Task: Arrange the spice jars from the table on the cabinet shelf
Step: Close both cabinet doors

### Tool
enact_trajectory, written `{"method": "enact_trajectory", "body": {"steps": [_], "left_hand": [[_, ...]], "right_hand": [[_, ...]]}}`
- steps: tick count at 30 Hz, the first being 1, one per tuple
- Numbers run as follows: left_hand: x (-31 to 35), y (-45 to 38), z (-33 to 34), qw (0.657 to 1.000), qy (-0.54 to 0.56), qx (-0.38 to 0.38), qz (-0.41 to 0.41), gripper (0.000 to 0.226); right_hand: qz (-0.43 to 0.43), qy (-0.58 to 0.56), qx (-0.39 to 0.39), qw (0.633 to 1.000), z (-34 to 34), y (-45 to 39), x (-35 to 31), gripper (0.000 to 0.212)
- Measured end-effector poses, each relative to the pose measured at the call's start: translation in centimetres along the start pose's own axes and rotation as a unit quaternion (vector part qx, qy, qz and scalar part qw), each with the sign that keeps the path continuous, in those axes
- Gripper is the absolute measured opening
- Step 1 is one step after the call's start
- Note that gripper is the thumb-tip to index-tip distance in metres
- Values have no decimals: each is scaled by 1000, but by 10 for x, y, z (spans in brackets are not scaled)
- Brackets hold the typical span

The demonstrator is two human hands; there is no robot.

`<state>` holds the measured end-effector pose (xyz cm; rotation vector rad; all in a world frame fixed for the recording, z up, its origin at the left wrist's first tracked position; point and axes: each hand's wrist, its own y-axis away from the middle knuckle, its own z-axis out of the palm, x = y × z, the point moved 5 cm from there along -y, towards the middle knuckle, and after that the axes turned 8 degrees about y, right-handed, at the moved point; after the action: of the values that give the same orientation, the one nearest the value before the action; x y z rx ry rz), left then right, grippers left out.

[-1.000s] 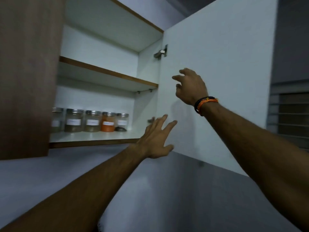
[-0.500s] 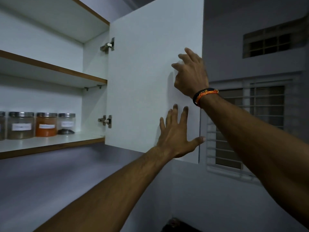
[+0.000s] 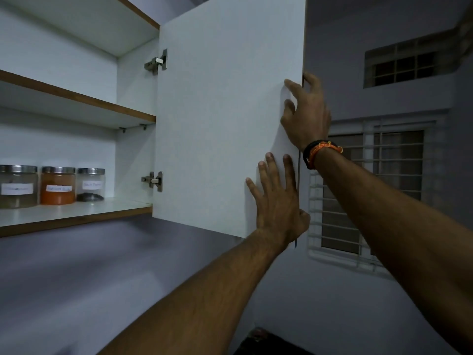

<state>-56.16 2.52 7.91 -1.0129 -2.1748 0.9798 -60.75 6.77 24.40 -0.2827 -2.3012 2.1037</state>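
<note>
Glass, steel-lidded spice jars (image 3: 57,185) line the shelf (image 3: 76,213); left hand (image 3: 277,203) flat-fingered, right hand (image 3: 305,116) gripping the door (image 3: 225,111).

Wall, windows and hinges around the open cupboard

A grey wall (image 3: 76,278) runs below. On the right is a barred window (image 3: 368,193), and above it a small grilled vent window (image 3: 404,65). Two metal hinges show, an upper hinge (image 3: 156,62) and a lower hinge (image 3: 153,180). Something dark (image 3: 263,339) lies at the bottom, unclear.
</note>
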Motion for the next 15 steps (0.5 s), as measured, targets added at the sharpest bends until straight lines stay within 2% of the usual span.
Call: {"method": "enact_trajectory", "body": {"steps": [10,15], "left_hand": [[-29,46,-63,995,49,62,59,123],[-40,69,-98,993,66,76,57,120]], "right_hand": [[-21,-208,88,974,-32,10,-52,36],[-5,-311,111,944,-48,16,-89,44]]}}
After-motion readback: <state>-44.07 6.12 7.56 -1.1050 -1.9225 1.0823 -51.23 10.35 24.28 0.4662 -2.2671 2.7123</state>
